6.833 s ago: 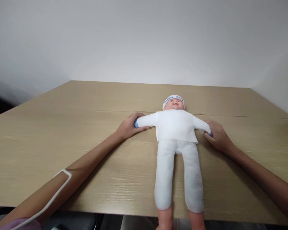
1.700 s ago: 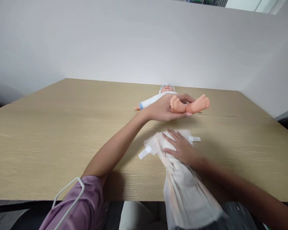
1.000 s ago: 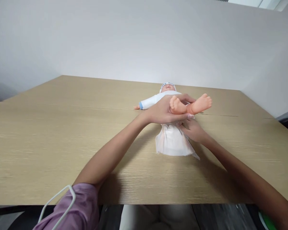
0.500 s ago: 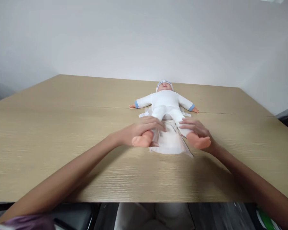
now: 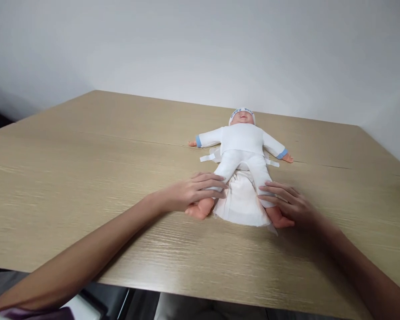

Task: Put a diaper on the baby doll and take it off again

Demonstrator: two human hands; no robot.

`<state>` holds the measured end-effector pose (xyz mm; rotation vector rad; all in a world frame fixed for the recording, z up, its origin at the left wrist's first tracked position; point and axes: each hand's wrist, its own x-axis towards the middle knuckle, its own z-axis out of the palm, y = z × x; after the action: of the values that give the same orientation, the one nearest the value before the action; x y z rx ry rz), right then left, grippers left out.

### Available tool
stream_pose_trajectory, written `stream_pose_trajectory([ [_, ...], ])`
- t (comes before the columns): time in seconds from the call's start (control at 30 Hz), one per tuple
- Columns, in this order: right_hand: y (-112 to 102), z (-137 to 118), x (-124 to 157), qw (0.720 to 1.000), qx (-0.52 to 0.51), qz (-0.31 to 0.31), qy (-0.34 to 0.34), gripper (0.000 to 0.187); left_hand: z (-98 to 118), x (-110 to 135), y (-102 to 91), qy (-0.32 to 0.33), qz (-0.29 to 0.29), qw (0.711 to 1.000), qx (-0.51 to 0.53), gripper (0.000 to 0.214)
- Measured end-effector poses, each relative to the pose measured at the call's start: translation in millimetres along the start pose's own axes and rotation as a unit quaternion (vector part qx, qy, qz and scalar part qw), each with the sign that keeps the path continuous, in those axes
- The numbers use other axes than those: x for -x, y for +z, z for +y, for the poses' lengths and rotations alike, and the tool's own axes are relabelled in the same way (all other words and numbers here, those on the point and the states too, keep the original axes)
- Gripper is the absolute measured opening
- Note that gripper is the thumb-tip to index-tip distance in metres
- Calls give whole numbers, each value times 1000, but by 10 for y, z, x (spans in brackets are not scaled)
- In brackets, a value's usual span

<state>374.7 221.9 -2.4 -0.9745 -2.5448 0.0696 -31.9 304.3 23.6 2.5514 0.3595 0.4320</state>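
A baby doll (image 5: 242,149) in white clothes and a white cap lies on its back on the wooden table (image 5: 86,178), head pointing away from me, arms spread. A white diaper (image 5: 242,202) is spread under its hips and between its legs, with its tape tabs sticking out at the waist. My left hand (image 5: 195,193) rests over the doll's left-side lower leg, fingers laid flat along it. My right hand (image 5: 291,204) lies on the other lower leg near the foot, fingers stretched out.
A plain white wall stands behind the table's far edge. The table's near edge runs across the bottom of the view, with a dark floor and part of a chair below it.
The doll's legs, held up in my left hand a second ago, now lie flat on the diaper. My right hand has left the diaper and rests on the right-side leg.
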Motion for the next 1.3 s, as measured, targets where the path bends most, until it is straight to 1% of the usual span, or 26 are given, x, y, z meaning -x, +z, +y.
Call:
stream_pose_trajectory([
  [0.07, -26, -22, 0, 1000, -16, -4, 9, 40, 1, 12, -6, 0, -11, 1000, -15, 52],
  [0.13, -50, -25, -6, 999, -37, -8, 21, 40, 6, 11, -15, 10, -9, 1000, -19, 56],
  [0.2, -59, 0, -13, 997, -69, 1, 26, 39, 16, 6, -23, 24, -5, 999, -26, 61],
  [0.3, -55, 71, -23, 991, -129, 13, 29, 38, 20, 6, -21, 36, -13, 998, -51, 63],
  [0.4, -78, 105, -35, 984, -174, -2, 40, 45, 5, 19, -4, 43, -18, 996, -72, 65],
  [0.47, -120, 65, -48, 981, -186, -12, 50, 46, -5, 24, 0, 46, -23, 995, -80, 68],
  [0.53, -168, -35, -66, 982, -176, -23, 67, 41, 2, 22, -14, 43, -31, 995, -83, 67],
  [0.6, -194, -180, -85, 986, -136, -34, 91, 45, 34, 10, -47, 32, -40, 996, -77, 63],
  [0.67, -181, -341, -104, 991, -72, -40, 106, 59, 94, -11, -84, 14, -46, 997, -66, 61],
  [0.77, -85, -540, -132, 994, 21, -37, 102, 81, 207, -63, -90, -12, -39, 997, -58, 55],
  [0.8, -42, -587, -142, 993, 46, -36, 101, 82, 243, -85, -67, -23, -33, 997, -65, 52],
  [0.83, 2, -623, -153, 992, 68, -35, 102, 80, 275, -107, -31, -36, -26, 996, -78, 51],
  [0.9, 80, -664, -174, 988, 101, -32, 112, 67, 327, -151, 71, -65, -10, 991, -115, 64],
  [0.93, 110, -671, -184, 986, 110, -29, 118, 62, 347, -170, 125, -78, -3, 988, -135, 71],
  [0.97, 133, -670, -194, 985, 114, -23, 125, 60, 363, -186, 173, -88, 4, 985, -151, 73],
  [1.0, 148, -661, -204, 985, 110, -11, 130, 59, 378, -200, 210, -97, 12, 982, -164, 67],
  [1.07, 152, -619, -232, 987, 77, 19, 137, 57, 398, -230, 226, -112, 32, 979, -170, 42],
  [1.1, 141, -585, -256, 989, 48, 33, 139, 52, 400, -250, 201, -120, 45, 979, -160, 31],
  [1.13, 121, -541, -291, 988, 15, 47, 143, 44, 392, -277, 155, -128, 63, 979, -143, 28],
  [1.2, 64, -420, -411, 982, -53, 78, 164, 26, 336, -367, 14, -142, 113, 978, -99, 33],
  [1.23, 29, -341, -502, 975, -85, 98, 182, 28, 282, -434, -70, -146, 143, 976, -79, 35],
  [1.27, -6, -249, -614, 965, -115, 121, 203, 35, 211, -516, -155, -152, 173, 971, -59, 37],
  [1.3, -39, -144, -744, 951, -147, 144, 232, 39, 124, -615, -232, -161, 202, 965, -38, 38],
])
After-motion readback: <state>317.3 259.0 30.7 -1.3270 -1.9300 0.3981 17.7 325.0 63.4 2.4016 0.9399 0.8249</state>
